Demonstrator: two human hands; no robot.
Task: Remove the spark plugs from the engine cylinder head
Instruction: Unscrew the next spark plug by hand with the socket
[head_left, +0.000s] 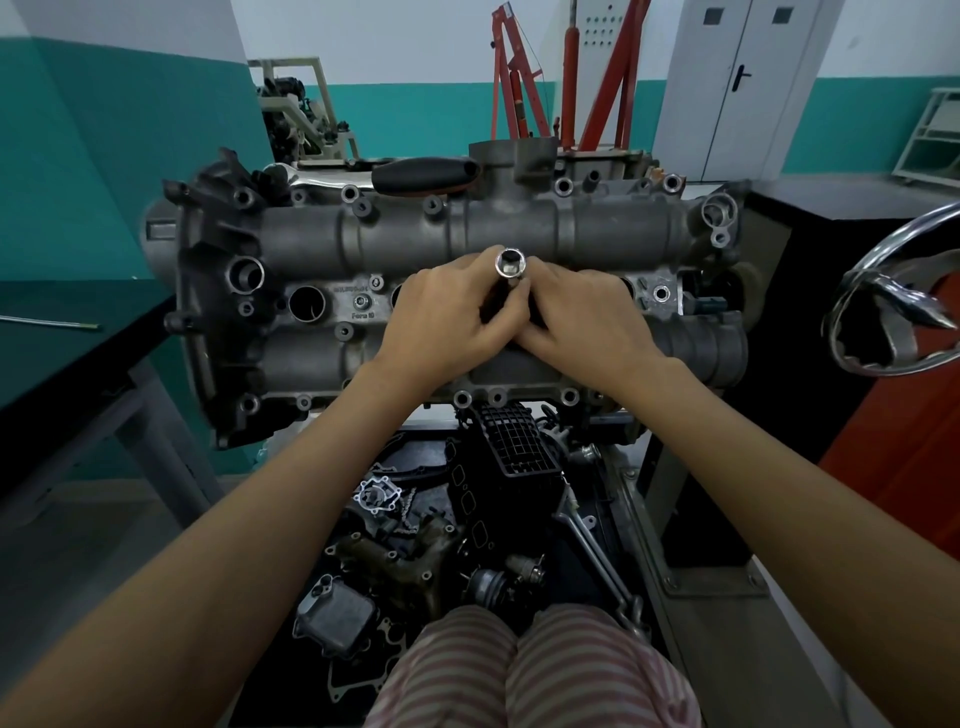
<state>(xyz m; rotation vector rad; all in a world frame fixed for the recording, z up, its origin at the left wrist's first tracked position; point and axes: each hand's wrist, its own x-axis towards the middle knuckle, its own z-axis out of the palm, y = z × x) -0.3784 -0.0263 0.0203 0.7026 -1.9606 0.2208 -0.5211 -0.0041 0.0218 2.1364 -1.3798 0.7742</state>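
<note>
Head view. Engine cylinder head (457, 244): grey casting on a stand, directly before you. Socket tool (511, 261): chrome, square drive end up, standing over the central row of plug wells. Your left hand (457, 317): grip curled round the tool's dark shaft below the socket. Your right hand (587, 319): grip closed against the same shaft, touching the left. Open plug well (307, 303): left of your hands. Spark plugs themselves: not visible. Black-handled tool (423, 174): lying along the head's far edge. Loose engine parts (395, 551): below, near your knees
</note>
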